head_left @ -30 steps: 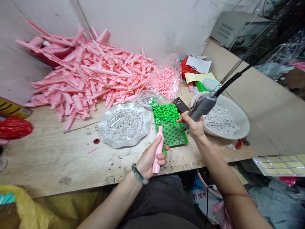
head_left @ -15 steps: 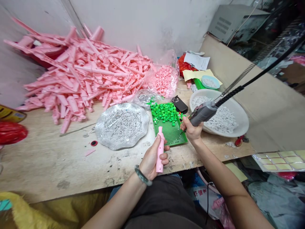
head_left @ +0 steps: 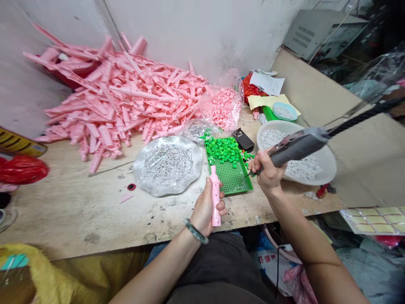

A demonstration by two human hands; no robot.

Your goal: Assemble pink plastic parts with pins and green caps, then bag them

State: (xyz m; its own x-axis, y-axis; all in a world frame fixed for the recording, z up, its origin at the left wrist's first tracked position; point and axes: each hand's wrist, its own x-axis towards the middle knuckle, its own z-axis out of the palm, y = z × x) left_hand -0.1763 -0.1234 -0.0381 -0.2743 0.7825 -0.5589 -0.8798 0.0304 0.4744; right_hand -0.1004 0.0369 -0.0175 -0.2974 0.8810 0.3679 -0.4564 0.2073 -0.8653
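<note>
A pink tube (head_left: 215, 200) sat grasped in the left hand (head_left: 202, 210) near a green tray (head_left: 232, 180) of green pieces (head_left: 223, 150); the right hand (head_left: 268, 172) gripped a grey power tool (head_left: 299, 147). A silvery dish (head_left: 138, 171) held metal pins (head_left: 154, 161), a white bowl (head_left: 329, 162) white pieces (head_left: 303, 169), a clear bag (head_left: 234, 79) pink bits (head_left: 223, 106).

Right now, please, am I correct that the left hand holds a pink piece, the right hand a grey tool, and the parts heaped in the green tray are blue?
The parts heaped in the green tray are green, not blue, as the head view shows; the left hand does hold a pink piece and the right hand a grey tool.
</note>
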